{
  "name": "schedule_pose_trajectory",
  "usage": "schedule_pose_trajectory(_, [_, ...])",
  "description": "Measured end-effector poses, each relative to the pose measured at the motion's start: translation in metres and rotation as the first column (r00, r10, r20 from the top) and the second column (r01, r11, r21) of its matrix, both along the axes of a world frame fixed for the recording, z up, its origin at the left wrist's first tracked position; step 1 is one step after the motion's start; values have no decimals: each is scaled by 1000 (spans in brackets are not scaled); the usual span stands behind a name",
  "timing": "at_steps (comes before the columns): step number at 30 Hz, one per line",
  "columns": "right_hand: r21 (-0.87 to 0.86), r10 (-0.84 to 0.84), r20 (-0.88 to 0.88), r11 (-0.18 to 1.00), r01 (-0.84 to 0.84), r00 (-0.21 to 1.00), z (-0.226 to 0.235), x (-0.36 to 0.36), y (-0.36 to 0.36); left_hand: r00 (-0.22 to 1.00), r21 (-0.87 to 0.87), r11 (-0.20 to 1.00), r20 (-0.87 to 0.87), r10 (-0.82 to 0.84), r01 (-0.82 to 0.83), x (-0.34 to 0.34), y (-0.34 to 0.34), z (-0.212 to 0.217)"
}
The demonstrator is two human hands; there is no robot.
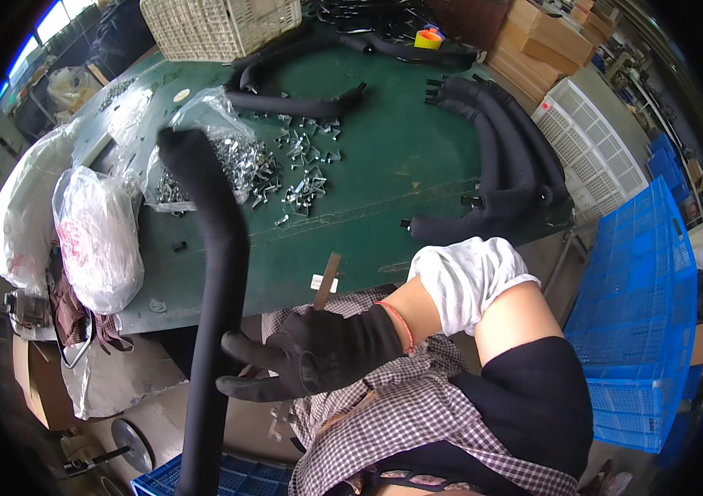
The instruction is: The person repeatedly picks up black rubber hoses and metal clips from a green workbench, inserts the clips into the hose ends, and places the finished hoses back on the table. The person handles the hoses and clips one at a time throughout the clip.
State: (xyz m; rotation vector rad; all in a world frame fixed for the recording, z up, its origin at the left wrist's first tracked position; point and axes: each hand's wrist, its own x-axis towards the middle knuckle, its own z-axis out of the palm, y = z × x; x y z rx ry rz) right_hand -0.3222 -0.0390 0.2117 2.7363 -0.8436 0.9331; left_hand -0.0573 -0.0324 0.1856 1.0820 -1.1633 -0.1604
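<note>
A long black foam-covered tube (223, 248) stands on the left, bent near its top and running down past the lower edge. My right hand (323, 351), in a black glove, reaches to it from the right. Two of its fingers are spread toward the tube's side; the others look curled round a flat brownish strip (328, 279). The strip's upper end sticks out above the hand and its lower part shows below. My left hand is out of view. Small metal clips (306, 190) lie loose on the green table (351, 240), beside an opened clear bag (240, 157) of them.
Several black padded tubes (500, 149) lie at the table's right, another bent tube (302, 106) farther back. White plastic bags (99, 248) sit at the left edge. A cream basket (219, 29) and yellow tape roll (427, 39) are at the back. Blue crates (632, 306) stand right.
</note>
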Motion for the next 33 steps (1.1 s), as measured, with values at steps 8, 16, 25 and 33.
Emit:
schedule_pose_trajectory(8, [-111,-303,-458,952,285,836,43,-109,-31,395,-253,691,-667,-632,678,-117,-40,10])
schedule_pose_trajectory(16, [-148,-433,-788,823,549,437,27,-337,-35,133,203,-54,-798,-587,978,-169,-42,-61])
schedule_pose_trajectory(25, [-175,-428,-870,732,658,244,33,-390,-78,612,606,373,-247,-752,702,-145,-84,-91])
schedule_pose_trajectory(33, [184,-623,-512,592,784,591,-15,-285,-246,653,579,490,-98,-751,651,-142,-92,-100])
